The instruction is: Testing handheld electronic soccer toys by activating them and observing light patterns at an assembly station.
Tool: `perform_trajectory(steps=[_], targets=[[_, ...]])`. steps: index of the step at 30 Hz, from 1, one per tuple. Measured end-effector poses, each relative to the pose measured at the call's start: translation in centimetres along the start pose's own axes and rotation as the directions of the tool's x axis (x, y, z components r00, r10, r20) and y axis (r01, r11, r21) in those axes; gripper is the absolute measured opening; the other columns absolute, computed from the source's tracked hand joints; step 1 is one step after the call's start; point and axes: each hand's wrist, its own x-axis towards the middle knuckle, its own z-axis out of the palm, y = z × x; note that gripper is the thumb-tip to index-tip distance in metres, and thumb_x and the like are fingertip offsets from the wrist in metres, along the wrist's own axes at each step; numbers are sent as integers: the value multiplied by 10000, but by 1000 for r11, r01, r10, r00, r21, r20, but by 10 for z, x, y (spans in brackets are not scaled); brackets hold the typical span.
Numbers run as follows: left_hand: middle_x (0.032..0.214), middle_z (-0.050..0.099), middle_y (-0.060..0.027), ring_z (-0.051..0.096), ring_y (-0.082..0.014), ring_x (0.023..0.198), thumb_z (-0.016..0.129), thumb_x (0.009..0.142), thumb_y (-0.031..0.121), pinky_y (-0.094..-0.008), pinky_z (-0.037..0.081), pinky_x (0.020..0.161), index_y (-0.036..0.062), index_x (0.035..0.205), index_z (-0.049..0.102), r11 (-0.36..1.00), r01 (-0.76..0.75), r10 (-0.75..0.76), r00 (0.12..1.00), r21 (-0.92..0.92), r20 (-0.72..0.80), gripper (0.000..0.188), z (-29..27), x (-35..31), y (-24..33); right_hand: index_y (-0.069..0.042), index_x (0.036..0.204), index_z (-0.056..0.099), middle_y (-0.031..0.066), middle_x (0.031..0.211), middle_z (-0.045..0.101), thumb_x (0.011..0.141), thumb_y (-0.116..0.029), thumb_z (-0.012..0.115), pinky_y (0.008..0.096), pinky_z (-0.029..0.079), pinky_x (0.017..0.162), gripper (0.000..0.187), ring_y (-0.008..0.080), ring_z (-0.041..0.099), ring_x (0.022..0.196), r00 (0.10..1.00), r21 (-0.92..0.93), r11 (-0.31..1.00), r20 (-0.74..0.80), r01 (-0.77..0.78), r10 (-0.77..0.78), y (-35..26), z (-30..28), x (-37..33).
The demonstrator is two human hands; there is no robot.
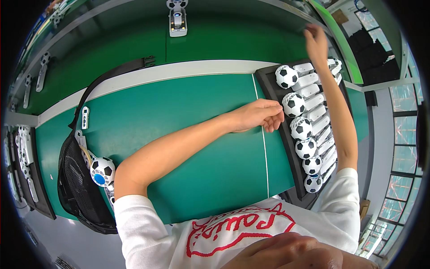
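Note:
My left hand [262,115] hovers over the left edge of a black tray [278,101], fingers loosely bent and partly apart, with nothing visible in them. Beside its fingertips lies a white device with a football-patterned round head [294,104]. Several more of these devices fill the tray in a row, ball heads to the left and white handles [319,113] to the right. Beyond the tray's far end, my right hand [316,45] is raised toward the green-edged shelf; its fingers are blurred and look curled, and whether they hold anything is unclear.
A black mesh bag [76,179] with a strap lies on the green table [201,157] at left, beside another ball-headed device [102,171] with a blue disc. A small white panel [85,117] lies nearby. One device [178,22] stands on the far green surface. Another tray [42,197] sits far left.

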Motion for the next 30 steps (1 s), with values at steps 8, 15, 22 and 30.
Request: perform_trajectory(steps=[8, 15, 22, 30], targets=[[802, 599, -69, 572, -134, 720, 406, 1028, 260, -254, 477, 670, 6, 935, 574, 1000, -4, 3, 1000, 8, 15, 318, -2, -2, 0, 61, 1345, 425, 223, 1197, 611, 852, -516, 606, 371, 449, 963, 781, 336, 599, 1105, 881, 141, 987, 474, -72, -4, -164, 173, 14], [770, 612, -79, 577, -160, 693, 399, 1024, 252, -288, 477, 663, 10, 905, 574, 997, -72, 73, 996, -22, 46, 321, 4, 2, -7, 64, 897, 714, 223, 946, 695, 658, -592, 733, 373, 512, 819, 698, 322, 679, 889, 808, 118, 967, 578, -225, 117, -211, 230, 36], [800, 603, -63, 560, -142, 721, 411, 1027, 282, -272, 464, 677, 19, 906, 570, 999, -33, 32, 998, 23, 58, 331, 1, 3, -5, 38, 868, 645, 114, 799, 659, 708, -164, 732, 313, 508, 599, 271, 162, 618, 631, 572, 188, 907, 818, -377, 68, -218, 207, 36], [766, 616, -90, 589, -160, 677, 449, 996, 246, -281, 482, 621, -3, 899, 584, 997, -65, 64, 998, 36, 25, 300, 0, 1, -7, -8, 1083, 544, 127, 900, 658, 804, -67, 705, 374, 526, 796, 327, 234, 653, 871, 778, 818, 343, 559, -462, -287, -250, 106, -16]])
